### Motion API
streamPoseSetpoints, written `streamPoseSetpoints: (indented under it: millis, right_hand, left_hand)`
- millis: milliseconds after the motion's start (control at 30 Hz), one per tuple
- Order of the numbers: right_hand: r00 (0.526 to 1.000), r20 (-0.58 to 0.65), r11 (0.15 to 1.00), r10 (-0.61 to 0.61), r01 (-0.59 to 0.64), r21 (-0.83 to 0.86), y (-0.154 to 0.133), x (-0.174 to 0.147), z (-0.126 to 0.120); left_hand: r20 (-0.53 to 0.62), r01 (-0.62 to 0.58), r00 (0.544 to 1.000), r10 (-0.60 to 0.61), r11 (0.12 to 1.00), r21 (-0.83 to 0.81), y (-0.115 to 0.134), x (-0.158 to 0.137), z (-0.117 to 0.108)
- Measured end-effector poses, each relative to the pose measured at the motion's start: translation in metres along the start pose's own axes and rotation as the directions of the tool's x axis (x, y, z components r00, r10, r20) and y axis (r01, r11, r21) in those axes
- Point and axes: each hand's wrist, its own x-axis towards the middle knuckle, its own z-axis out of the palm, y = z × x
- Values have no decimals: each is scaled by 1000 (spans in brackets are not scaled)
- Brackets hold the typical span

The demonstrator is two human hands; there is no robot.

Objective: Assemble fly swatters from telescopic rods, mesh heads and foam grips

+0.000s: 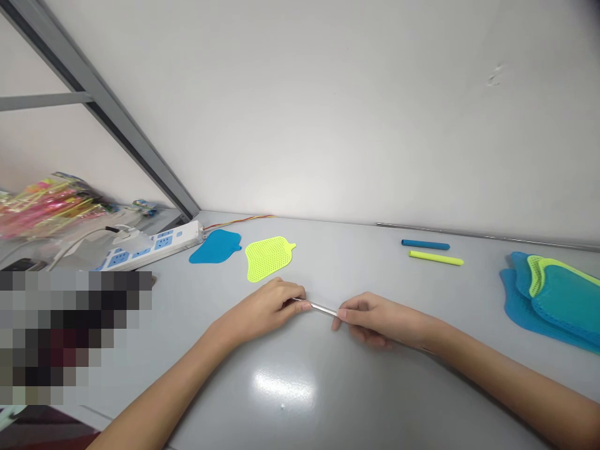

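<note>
A thin, shiny metal rod (324, 309) is held in front of me, just above the grey table. My left hand (274, 306) pinches its left end between thumb and fingers. Farther along the rod, my right hand (370, 317) grips it with thumb and forefinger, the other fingers curled below. Part of the rod is hidden by the hands. Beyond my left hand lie a yellow-green perforated fly swatter head (270, 256) and a blue swatter head (216, 247). A blue handle tube (425, 245) and a yellow-green handle tube (435, 258) rest beyond my right hand.
Stacked blue and yellow-green swatter heads (562, 303) lie at the right. Long metal rods (492, 236) run along the wall. At the left are a white power strip (159, 242) with cables, colourful plastic-wrapped goods (56, 203) and a slanting metal frame (126, 131).
</note>
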Motion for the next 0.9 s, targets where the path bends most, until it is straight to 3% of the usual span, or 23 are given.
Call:
streamPoseSetpoints:
  millis: [900]
  right_hand:
    - [1000,-25,999,-11,9,-52,3,3,1]
  left_hand:
    - [-12,24,1000,-24,1000,-1,2,0,0]
